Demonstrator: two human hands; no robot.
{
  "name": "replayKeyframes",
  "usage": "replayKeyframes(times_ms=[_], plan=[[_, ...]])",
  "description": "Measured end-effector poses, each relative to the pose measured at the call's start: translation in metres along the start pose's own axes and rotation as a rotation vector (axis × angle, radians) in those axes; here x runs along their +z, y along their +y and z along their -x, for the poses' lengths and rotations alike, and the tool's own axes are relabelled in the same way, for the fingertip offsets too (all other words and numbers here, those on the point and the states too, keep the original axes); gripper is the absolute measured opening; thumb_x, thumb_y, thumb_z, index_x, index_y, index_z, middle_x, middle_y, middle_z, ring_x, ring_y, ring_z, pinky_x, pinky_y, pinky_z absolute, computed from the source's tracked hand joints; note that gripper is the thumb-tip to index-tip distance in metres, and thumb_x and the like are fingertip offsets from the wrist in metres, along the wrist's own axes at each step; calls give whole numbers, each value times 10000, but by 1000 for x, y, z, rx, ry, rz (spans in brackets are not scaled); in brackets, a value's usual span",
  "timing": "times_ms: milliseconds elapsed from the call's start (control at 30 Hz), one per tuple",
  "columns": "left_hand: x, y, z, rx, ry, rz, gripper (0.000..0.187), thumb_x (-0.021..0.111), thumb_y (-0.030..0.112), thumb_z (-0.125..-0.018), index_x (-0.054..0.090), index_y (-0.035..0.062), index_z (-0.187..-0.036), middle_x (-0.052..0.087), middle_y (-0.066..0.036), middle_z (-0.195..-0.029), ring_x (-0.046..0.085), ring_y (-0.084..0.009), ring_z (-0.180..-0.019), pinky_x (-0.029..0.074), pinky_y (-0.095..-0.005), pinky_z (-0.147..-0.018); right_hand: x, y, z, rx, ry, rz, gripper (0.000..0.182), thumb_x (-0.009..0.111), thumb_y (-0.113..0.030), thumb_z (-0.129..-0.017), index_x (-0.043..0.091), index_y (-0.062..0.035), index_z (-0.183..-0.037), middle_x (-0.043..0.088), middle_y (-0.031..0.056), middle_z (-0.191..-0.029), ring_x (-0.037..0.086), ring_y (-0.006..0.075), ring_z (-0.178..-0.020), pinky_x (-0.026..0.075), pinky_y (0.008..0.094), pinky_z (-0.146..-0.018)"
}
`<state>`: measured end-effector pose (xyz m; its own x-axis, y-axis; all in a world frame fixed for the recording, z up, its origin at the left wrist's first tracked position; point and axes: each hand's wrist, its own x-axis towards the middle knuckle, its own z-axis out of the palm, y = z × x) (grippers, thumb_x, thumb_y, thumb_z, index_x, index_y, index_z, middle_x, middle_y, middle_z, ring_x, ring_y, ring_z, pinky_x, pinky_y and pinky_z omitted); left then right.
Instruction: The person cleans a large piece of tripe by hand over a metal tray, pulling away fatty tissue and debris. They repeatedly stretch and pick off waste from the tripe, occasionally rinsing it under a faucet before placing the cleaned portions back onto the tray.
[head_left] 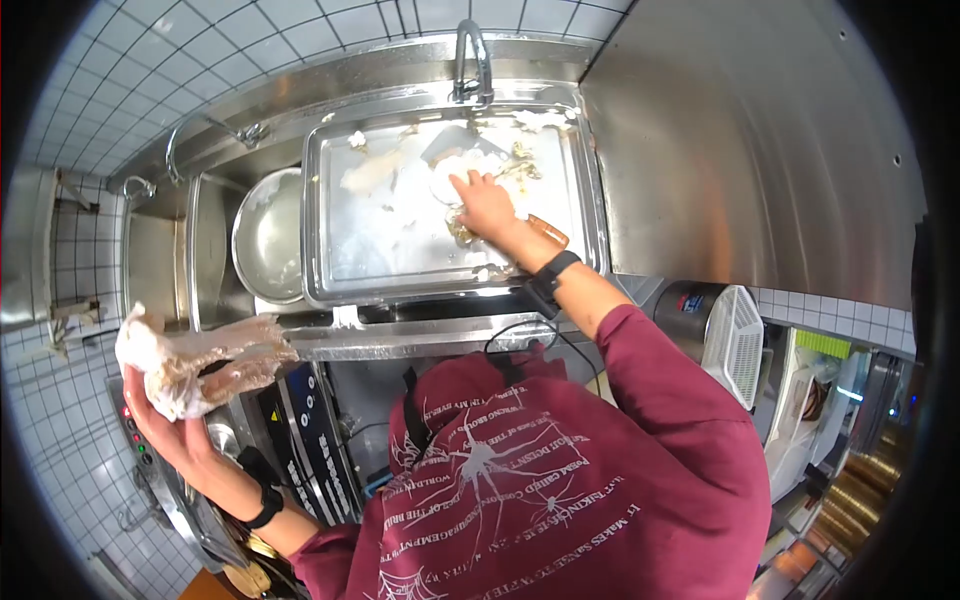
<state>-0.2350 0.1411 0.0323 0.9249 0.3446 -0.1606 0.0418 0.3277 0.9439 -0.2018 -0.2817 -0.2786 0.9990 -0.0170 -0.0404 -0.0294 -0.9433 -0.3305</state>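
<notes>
On the left, my left hand [180, 430] is raised beside the sink, its fingers closed on a crumpled, translucent whitish plastic bag [180, 370] that trails off to the right. My right hand [487, 208] reaches down over a large steel tray [350, 265], fingers apart, with the fingertips at a white patch washed out by glare. Close to that hand are yellowish-brown scraps [522, 165] and a brown wooden handle [548, 231]. Just beyond the fingertips lies a flat grey piece [450, 143], partly lost in the glare.
A round metal basin [270, 235] stands in the sink left of the tray. Behind the tray rises a faucet [472, 65]. A tall steel panel [750, 140] borders the right side. Dark equipment with buttons [310, 440] sits below the counter edge.
</notes>
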Motion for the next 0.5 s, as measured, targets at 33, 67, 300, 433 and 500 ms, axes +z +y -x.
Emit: replayKeyframes(times_ms=[33,67,300,433,500], plan=[[2,-2,6,73,37,-90,458,491,259,-951,468,2,-1330,537,-134,-1294,541,-255,-1167,455,-423,-994,15,1,0,11,13,1,649,730,-225,-699,486,-157,-1297,511,195,-1220,552,356,-1052,503,439,-803],[1,-3,9,145,78,-181,463,475,263,-951,470,8,-1337,538,-136,-1304,545,-261,-1170,452,-433,-999,34,3,2,-50,67,15,519,696,-178,-695,523,-127,-1181,537,174,-1098,571,348,-966,497,448,-725],[-19,-3,13,30,195,-76,455,515,295,-940,488,56,-1326,518,-103,-1294,525,-241,-1156,458,-409,-961,39,0,28,-246,-26,-321,266,641,-156,-749,617,-107,-1009,603,140,-895,610,333,-846,497,416,-683],[-8,-9,16,61,201,-115,426,471,270,-961,504,34,-1314,529,-105,-1321,525,-248,-1188,462,-435,-972,-8,12,56,-227,-178,-566,305,614,-172,-803,631,-117,-1102,637,108,-1048,615,323,-925,500,379,-801],[-12,-10,12,31,180,-92,428,475,275,-959,507,34,-1311,533,-105,-1318,525,-249,-1189,461,-428,-975,-28,29,74,-112,-12,-548,297,576,-114,-805,632,-107,-1097,626,111,-1092,609,316,-952,496,380,-833]])
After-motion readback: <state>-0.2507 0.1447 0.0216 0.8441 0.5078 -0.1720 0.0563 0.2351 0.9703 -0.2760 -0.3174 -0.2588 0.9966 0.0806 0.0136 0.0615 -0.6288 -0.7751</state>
